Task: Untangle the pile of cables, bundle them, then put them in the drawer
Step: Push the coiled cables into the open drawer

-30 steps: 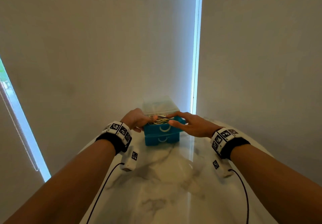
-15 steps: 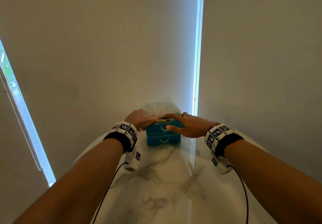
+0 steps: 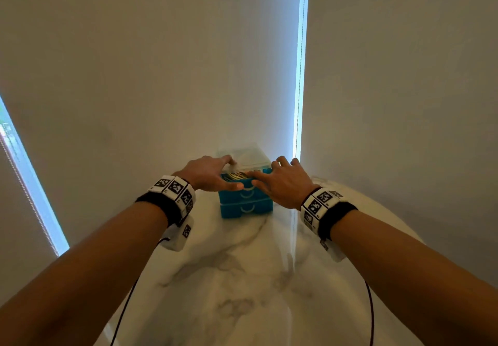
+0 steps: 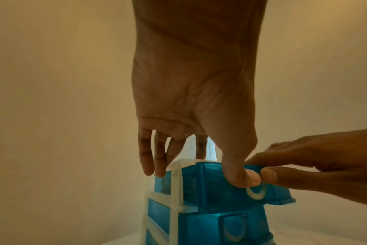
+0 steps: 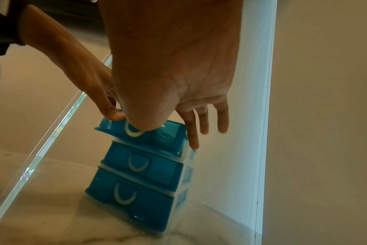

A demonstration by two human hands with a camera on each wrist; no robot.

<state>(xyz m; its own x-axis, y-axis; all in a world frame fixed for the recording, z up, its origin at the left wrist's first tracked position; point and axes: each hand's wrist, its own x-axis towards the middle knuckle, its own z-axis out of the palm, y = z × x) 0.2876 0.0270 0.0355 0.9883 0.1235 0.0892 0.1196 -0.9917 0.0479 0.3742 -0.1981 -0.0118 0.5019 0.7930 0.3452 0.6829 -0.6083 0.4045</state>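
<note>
A small blue three-drawer unit (image 3: 246, 208) stands at the far end of the marble table. Its top drawer (image 4: 210, 185) is partly pulled out, and coiled cables (image 3: 238, 176) show inside it in the head view. My left hand (image 3: 226, 174) has its thumb (image 4: 241, 174) against the drawer front and straight fingers (image 4: 155, 164) on the unit's top left edge. My right hand (image 3: 269, 173) sets its thumb (image 5: 144, 123) on the drawer's white handle. Its fingers (image 5: 194, 139) stretch down the unit's right side.
Closed window blinds (image 3: 161, 76) rise just behind the unit, with a bright gap (image 3: 299, 103) between them. The round marble table (image 3: 242, 278) stretches from the unit toward me. Black wrist-camera cords (image 3: 126, 305) hang from both arms.
Both hands moved from over the cables in the drawer to its front and the unit's top. The top drawer sticks out less than before. The head camera tilted slightly.
</note>
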